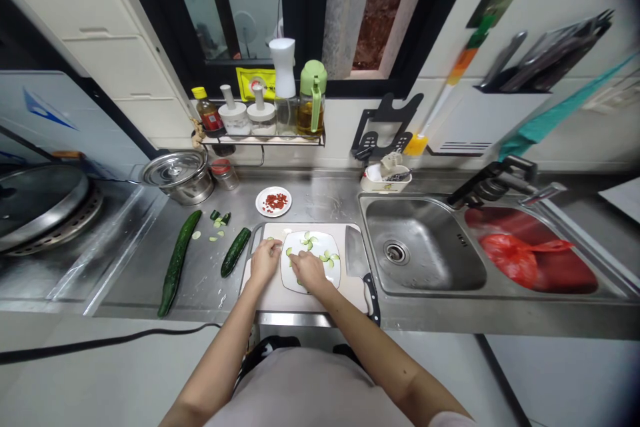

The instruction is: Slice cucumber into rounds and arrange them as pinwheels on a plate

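Observation:
A white plate (320, 245) with several thin cucumber slices (327, 257) rests on a pale cutting board (273, 295). My left hand (265, 259) sits at the plate's left rim, fingers curled and pinched by the edge. My right hand (309, 270) lies over the plate's near part, fingertips pinched at a slice near the left side. A cleaver (357, 260) lies on the board's right side, untouched.
A long cucumber (177, 260) and a shorter piece (235, 251) lie on the steel counter, with cut ends (220, 217). Behind are a small dish of red bits (273, 201), a lidded pot (177, 175) and a spice shelf (260, 140). Sink (423, 250) on the right, red bag (515, 257).

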A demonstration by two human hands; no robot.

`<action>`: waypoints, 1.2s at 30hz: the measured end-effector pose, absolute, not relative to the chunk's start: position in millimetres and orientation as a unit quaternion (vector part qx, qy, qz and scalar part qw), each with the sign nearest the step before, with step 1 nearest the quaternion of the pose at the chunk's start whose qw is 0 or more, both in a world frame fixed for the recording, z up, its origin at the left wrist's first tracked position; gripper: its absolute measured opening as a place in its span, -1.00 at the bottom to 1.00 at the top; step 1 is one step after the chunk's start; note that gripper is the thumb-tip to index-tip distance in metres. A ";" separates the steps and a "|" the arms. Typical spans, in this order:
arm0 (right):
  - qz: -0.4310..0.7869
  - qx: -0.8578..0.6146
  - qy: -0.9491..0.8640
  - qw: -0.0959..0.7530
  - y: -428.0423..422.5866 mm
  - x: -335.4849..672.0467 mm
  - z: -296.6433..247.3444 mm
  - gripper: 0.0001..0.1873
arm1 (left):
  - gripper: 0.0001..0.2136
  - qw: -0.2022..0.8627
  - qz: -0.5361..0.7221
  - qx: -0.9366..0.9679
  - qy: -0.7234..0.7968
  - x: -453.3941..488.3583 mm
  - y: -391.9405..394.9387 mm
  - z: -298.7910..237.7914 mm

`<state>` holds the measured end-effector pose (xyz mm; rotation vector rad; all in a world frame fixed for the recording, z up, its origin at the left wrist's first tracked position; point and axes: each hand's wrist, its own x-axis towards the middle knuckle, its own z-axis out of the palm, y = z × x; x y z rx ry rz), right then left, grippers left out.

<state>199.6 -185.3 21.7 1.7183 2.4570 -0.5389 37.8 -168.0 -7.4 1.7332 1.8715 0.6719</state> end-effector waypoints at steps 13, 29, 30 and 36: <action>-0.163 0.560 0.811 0.046 -186.9 198.3 22.2 -0.61 | -0.79 0.245 0.230 0.672 0.660 49.4 -177.4 -2.3; -0.171 0.569 0.803 0.040 -188.0 197.0 22.7 -0.61 | -0.81 0.253 0.224 0.671 0.660 52.4 -169.3 -6.2; -0.174 0.571 0.801 0.034 -188.2 197.6 23.6 -0.61 | -0.81 0.259 0.235 0.666 0.659 51.0 -169.3 -7.2; -0.197 0.610 0.766 -0.040 -193.0 215.9 32.9 -0.59 | -0.74 0.239 0.308 0.579 0.716 27.1 -176.1 -14.9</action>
